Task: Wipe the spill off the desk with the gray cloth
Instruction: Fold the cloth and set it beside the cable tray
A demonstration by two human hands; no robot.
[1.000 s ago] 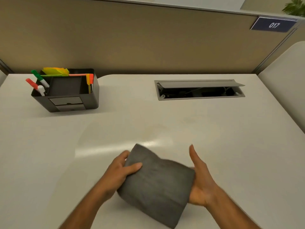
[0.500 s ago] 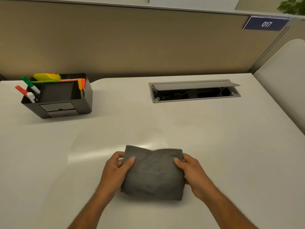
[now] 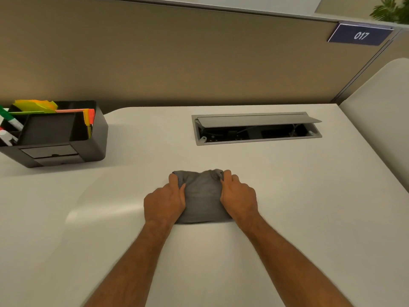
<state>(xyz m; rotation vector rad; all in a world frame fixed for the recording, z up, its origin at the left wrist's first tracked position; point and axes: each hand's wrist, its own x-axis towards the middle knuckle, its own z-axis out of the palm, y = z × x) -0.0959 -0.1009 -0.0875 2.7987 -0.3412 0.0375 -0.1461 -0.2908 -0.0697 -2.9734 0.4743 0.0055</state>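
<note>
Beige partition panelling is seen behind a white desk, with a dark nameplate reading 017 fixed at the panel's upper right and a plant glimpsed beyond it. On the desk, a dark organiser holding markers and coloured notes is set at the far left, and a cable hatch with its lid propped open is set into the surface toward the back. A glossy sheen is caught on the desk left of the arms; whether it is liquid cannot be told. Near the middle of the desk, the gray cloth is bunched flat against the surface, gripped on both sides: the left hand is curled over its left edge, the right hand over its right edge, fingers closed into the fabric.
</note>
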